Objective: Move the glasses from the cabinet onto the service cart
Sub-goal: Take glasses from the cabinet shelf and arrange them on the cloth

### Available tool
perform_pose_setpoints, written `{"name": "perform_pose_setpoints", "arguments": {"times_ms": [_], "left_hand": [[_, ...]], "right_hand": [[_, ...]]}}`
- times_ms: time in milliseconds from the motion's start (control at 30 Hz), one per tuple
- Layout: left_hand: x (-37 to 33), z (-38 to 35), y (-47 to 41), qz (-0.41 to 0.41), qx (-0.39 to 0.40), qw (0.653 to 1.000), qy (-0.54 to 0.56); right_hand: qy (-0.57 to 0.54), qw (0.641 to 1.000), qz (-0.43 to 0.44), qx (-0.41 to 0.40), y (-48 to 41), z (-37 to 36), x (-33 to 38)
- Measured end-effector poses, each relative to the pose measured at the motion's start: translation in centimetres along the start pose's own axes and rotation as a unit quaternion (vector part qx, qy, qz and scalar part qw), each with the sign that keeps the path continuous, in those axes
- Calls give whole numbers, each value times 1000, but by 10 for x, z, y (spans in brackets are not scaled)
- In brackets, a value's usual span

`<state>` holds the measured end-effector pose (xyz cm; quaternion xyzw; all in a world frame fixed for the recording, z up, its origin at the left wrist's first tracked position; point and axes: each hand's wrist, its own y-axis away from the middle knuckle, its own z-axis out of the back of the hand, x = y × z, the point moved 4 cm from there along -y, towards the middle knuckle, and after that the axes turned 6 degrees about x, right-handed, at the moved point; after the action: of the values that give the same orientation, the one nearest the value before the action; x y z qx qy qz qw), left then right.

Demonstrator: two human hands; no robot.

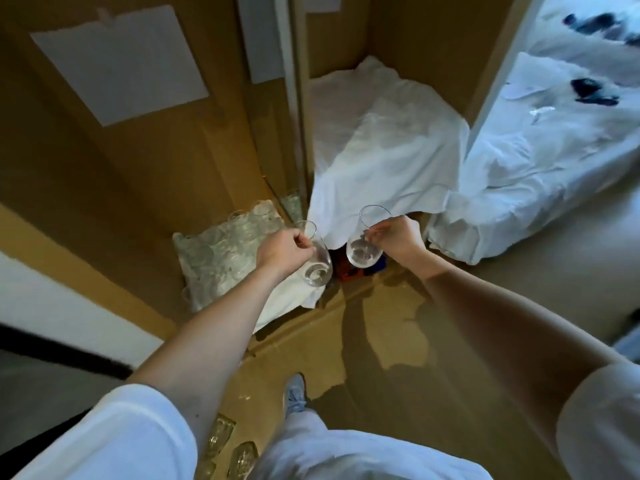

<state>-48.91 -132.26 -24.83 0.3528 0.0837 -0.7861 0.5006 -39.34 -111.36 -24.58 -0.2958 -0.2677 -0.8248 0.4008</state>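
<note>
My left hand (285,249) grips a clear glass (317,261) near its rim, holding it over a white cloth at the front of the wooden cabinet shelf (145,188). A second clear glass (365,242) hangs pinched at its rim in my right hand (398,237), just right of the first. Several more glasses (225,244) stand packed together on the cloth-lined shelf to the left of my left hand. No service cart can be made out for certain.
A white sheet (377,161) drapes over a surface in the right cabinet bay. White linen (540,161) with dark items covers a surface at the right. Cut glasses (221,438) stand low by my leg. A red and blue object (349,268) lies below the glasses.
</note>
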Motion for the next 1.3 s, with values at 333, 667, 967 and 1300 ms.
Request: {"name": "perform_pose_setpoints", "arguments": {"times_ms": [333,667,967,1300], "left_hand": [[-129,-45,-82,-138,51,988,-39],[-231,-5,-199,-213,14,977,-4],[-261,4,-279,-148,-66,985,57],[-259,14,-296,-47,-177,980,81]], "right_hand": [[-3,989,-79,-123,-16,114,-45],[-18,975,-29,-218,-124,201,-3],[-65,982,42,-171,-241,243,1],[16,982,183,-50,-335,261,17]]}}
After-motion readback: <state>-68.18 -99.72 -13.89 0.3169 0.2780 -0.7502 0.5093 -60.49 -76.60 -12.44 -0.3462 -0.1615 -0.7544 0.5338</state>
